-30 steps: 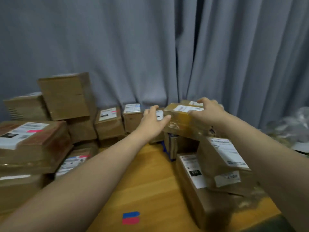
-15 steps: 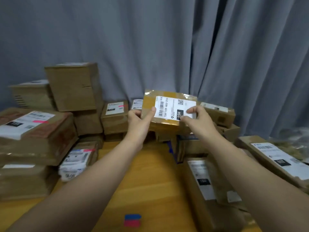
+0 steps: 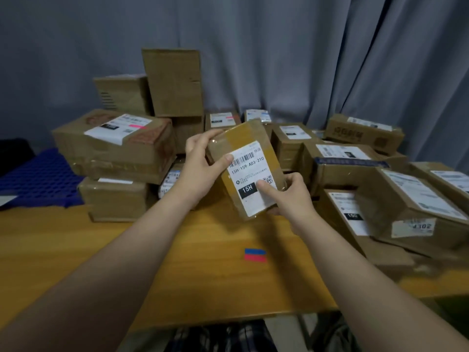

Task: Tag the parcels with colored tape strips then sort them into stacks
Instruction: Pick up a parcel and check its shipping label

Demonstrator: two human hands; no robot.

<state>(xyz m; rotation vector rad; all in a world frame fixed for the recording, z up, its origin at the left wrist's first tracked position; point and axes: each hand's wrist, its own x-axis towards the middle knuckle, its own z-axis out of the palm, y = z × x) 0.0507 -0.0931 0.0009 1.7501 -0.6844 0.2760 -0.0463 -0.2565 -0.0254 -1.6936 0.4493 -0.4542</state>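
Note:
I hold a small brown parcel [image 3: 250, 143] with a white shipping label marked 15H above the wooden table [image 3: 177, 262], tilted toward me. My left hand [image 3: 203, 166] grips its upper left edge, thumb on the label's corner. My right hand [image 3: 291, 196] holds the lower right corner, its thumb pressed on the label. Blue and pink tape strips [image 3: 255, 255] lie on the table below the parcel. A large parcel [image 3: 114, 146] on the left stack bears a pink strip on its label.
Parcels are stacked at the left [image 3: 116, 199] and piled at the right [image 3: 406, 207], with more along the back by the grey curtain [image 3: 304, 59]. A blue perforated mat [image 3: 38, 179] lies at the far left. The table's front edge runs just below the tape strips.
I have lifted the parcel off the right pile, brought it toward me and turned its label upright. The view has shifted left and down.

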